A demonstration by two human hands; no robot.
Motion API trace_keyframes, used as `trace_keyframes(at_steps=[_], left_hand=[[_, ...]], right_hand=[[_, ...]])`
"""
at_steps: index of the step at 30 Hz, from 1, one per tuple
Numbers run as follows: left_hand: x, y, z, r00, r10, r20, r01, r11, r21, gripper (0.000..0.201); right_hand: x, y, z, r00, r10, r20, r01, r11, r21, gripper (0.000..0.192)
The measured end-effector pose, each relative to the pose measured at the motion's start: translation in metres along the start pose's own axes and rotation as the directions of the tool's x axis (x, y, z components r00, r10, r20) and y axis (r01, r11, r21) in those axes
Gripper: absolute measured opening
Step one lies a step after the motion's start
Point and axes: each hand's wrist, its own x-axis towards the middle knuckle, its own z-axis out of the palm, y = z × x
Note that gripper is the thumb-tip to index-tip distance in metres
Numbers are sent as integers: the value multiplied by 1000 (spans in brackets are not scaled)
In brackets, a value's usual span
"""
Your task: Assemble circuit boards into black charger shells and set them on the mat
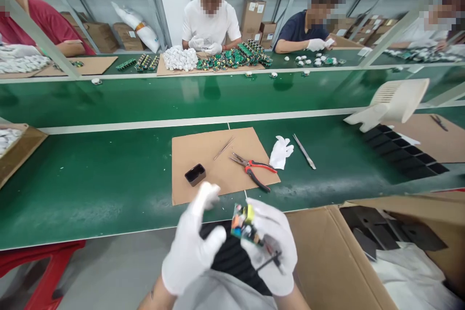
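Circuit board (244,225), small and crowded with yellow, blue and orange parts, is held in the gloved right hand (272,247) low in the view, above the lap and short of the near edge of the green worktop (109,174). Its long axis is tilted, running from upper left to lower right, with the component side turned up and to the left; thin dark leads (269,261) trail from its lower end across the palm. The right grip is closed around the board. The left hand (194,244), also gloved in white, is raised just beside it with fingers loosely curled and nothing seen in it; its grip is narrow but not shut.

On a cardboard sheet (203,155) lying on the worktop, a small black tray (195,174) is set, its inside too dark to be read. Tweezers (224,148) and red-handled pliers (254,170) are laid on the same sheet. A spare white glove (280,152) is laid just beside the sheet. A large cardboard box (319,252) at the right is seen to hold dark moulded inserts and white wrapping.
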Motion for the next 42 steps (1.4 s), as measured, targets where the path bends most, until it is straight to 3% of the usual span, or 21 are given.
trace_keyframes(at_steps=[2, 3, 6, 8, 10, 12, 14, 15, 16, 19, 20, 21, 23, 26, 31, 34, 42], left_hand=[[23, -23, -9, 958, 37, -286, 49, 955, 291, 75], [35, -36, -13, 941, 9, -339, 117, 930, 348, 77], [61, -62, -22, 940, -89, -328, 191, 937, 293, 55], [67, -65, -23, 949, -100, -299, 169, 962, 213, 40], [63, -56, -25, 962, -90, -259, 128, 983, 133, 36], [55, -37, -28, 982, -78, -171, 77, 997, -14, 37], [47, -15, -34, 996, -65, -58, 54, 983, -174, 35], [44, -4, -37, 998, -56, -7, 53, 972, -230, 35], [42, 5, -41, 998, -43, 34, 51, 966, -255, 34], [38, 27, -49, 991, 11, 131, 9, 987, -158, 37], [37, 32, -51, 986, 46, 158, -31, 995, -94, 39], [36, 37, -52, 980, 91, 179, -88, 996, -23, 40], [34, 44, -55, 958, 206, 200, -230, 967, 108, 44], [30, 51, -58, 910, 355, 216, -400, 888, 228, 48], [28, 58, -59, 877, 414, 244, -475, 826, 304, 47], [29, 60, -60, 876, 406, 260, -474, 824, 309, 43], [33, 56, -63, 891, 335, 308, -430, 840, 332, 40]], right_hand=[[7, 19, 8, 994, 100, -54, -109, 974, -201, 44], [13, 31, 15, 992, 120, -42, -128, 936, -328, 42], [32, 66, 34, 960, 209, 187, -47, 778, -627, 45], [41, 79, 38, 903, 250, 350, 50, 747, -663, 51], [46, 82, 29, 824, 263, 502, 129, 775, -619, 63], [48, 78, 13, 678, 314, 665, 183, 804, -566, 76], [51, 69, -3, 539, 378, 753, 177, 822, -540, 79], [54, 62, -8, 529, 398, 750, 142, 829, -540, 75], [59, 54, -11, 577, 403, 710, 82, 837, -542, 68], [81, 21, -10, 835, 342, 431, -136, 888, -439, 41], [91, 8, -8, 885, 293, 361, -154, 917, -367, 29], [99, -5, -6, 901, 238, 363, -131, 946, -296, 18], [115, -28, -5, 882, 101, 461, 1, 976, -216, 9], [126, -47, -5, 836, -31, 547, 199, 947, -251, 13], [124, -52, -3, 804, -92, 587, 410, 801, -436, 21], [121, -50, 0, 805, -147, 575, 459, 768, -447, 21], [115, -38, 6, 840, -175, 514, 417, 815, -403, 18]])
